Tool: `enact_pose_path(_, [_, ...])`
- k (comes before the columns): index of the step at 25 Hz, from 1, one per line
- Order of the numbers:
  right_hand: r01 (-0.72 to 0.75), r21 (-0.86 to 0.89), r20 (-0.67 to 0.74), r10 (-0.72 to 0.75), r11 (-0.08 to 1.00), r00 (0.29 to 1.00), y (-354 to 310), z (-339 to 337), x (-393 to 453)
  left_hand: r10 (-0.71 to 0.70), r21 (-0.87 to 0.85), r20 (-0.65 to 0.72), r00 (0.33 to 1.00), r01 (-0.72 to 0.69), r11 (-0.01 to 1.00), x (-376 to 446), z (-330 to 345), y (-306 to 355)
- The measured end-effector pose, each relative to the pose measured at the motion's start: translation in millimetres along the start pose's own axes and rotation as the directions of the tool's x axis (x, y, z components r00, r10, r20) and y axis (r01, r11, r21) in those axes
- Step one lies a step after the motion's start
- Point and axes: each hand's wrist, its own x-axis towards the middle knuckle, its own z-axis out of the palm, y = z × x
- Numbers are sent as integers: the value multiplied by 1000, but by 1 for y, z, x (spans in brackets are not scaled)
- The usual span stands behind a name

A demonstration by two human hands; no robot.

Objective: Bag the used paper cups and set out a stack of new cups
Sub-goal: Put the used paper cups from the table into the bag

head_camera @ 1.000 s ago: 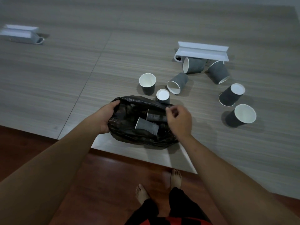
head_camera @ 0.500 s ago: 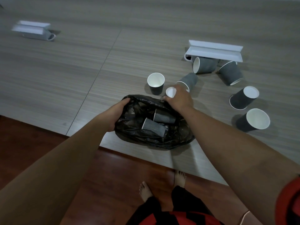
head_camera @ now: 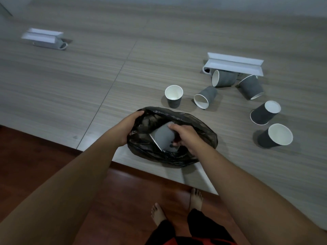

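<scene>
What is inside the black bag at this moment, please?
Inside the black bag, the right hand grips one grey paper cup while the left hand holds the rim. Anything beneath that cup is covered by it and the hand.

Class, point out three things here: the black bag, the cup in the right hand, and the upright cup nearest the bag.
black bag (head_camera: 203, 133), head view, right wall
held cup (head_camera: 161, 137), head view, grey side
upright cup (head_camera: 173, 98), head view, outer side
</scene>
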Motion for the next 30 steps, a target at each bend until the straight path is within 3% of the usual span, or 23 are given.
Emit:
enact_pose_path(2, [-40,110,3,40,993,999,-11,19,19,32,-31,1,999,-32,999,-3,-8,-9])
enact_pose_path(7, [-15,85,-171,30,996,985,-34,56,53,94,-165,-83,992,-106,980,-6,-18,-27])
enact_pose_path(10, [12,273,-220,51,962,974,-39,70,68,97,-226,-109,989,-120,967,-3,-21,-26])
enact_pose_path(12, [86,333,-216,-13,939,976,-44,77,71,82,-242,-110,990,-107,964,-1,-23,-24])
enact_pose_path(15, [159,151,-234,-121,976,965,-42,83,76,57,-261,-155,986,-96,961,1,-28,-21])
enact_pose_path(17, [186,-97,-251,-205,978,946,-42,78,79,38,-253,-215,976,-93,963,1,-33,-23])
enact_pose_path(19, [237,-411,-168,-328,880,930,-41,67,80,34,-250,-270,962,-104,963,1,-38,-26])
enact_pose_path(21, [276,-644,-62,-409,713,910,-37,58,77,32,-275,-288,957,-115,954,3,-40,-27])
enact_pose_path(25, [282,-778,9,-438,562,899,-25,42,64,57,-323,-264,963,-144,935,6,-32,-28])
enact_pose_path(27, [362,-775,11,-561,519,828,-24,24,52,58,-336,-259,964,-146,931,8,-28,-28])
enact_pose_path(30, [526,-722,-99,-819,450,565,-40,-8,45,45,-344,-281,959,-145,928,10,-24,-25])
